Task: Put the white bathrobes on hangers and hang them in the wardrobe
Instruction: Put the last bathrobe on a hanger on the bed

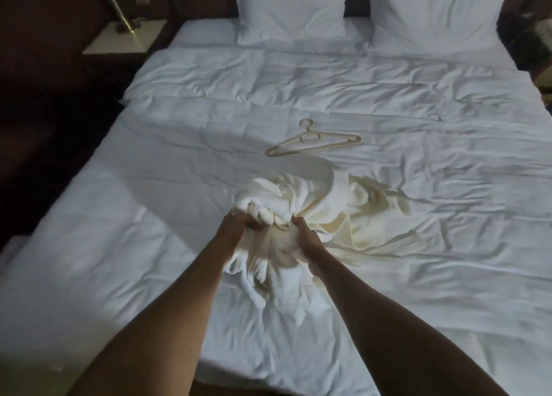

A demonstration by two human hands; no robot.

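Both hands are closed on cloth: the left hand (239,221) grips a thick twisted fold of the white bathrobe (301,213), and the right hand (304,232) pinches a bunch of the same cloth just beside it, so the two hands are near each other over the middle of the bed (149,261). The bathrobe is crumpled into a heap; part of it is lifted by the hands and the rest trails on the bedcover to the right and toward the person. I judge that the step in hand is to open the bundle and find the collar or the shoulders. To do this well, it is better to lift the robe and let the weight pull the folds out, then move the hands apart along one edge until the neckline is found, not to pull hard at the knot of cloth. The hanger (313,140), pale and thin, lies flat on the bedcover beyond the bathrobe, apart from it and not touched by any hand, with its hook toward the pillows (291,7). It is within a forward reach when one hand becomes free. A nightstand (125,37) with a lamp (115,4) stands at the far left. No wardrobe is visible.
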